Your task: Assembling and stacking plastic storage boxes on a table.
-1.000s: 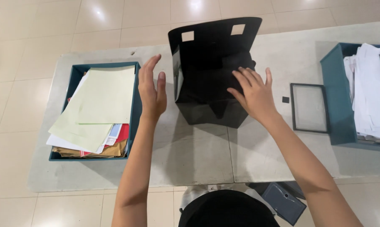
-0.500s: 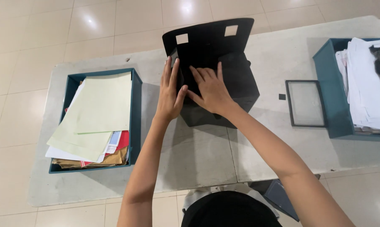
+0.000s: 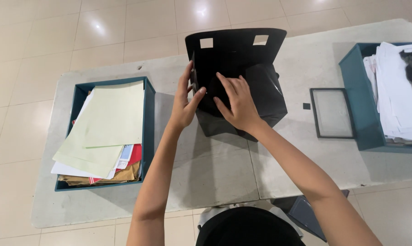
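Observation:
A black file box [image 3: 265, 98] with its slotted flap raised stands at the middle of the grey table [image 3: 215, 182]. My left hand [image 3: 185, 102] grips the box's left edge, fingers along the side and thumb on the front. My right hand [image 3: 235, 102] lies flat on the box's top front, fingers spread, fingertips at the dark opening. The inside of the box is hidden.
A teal tray [image 3: 149, 118] heaped with pale green, white and red papers sits on the left. Another teal tray [image 3: 352, 91] with white sheets stands on the right. Between it and the box lie a dark-framed panel [image 3: 332, 113] and a small black square [image 3: 306, 106].
Both hands came in from the sides of the box and closed onto it. The left now holds its left edge and the right rests on its top.

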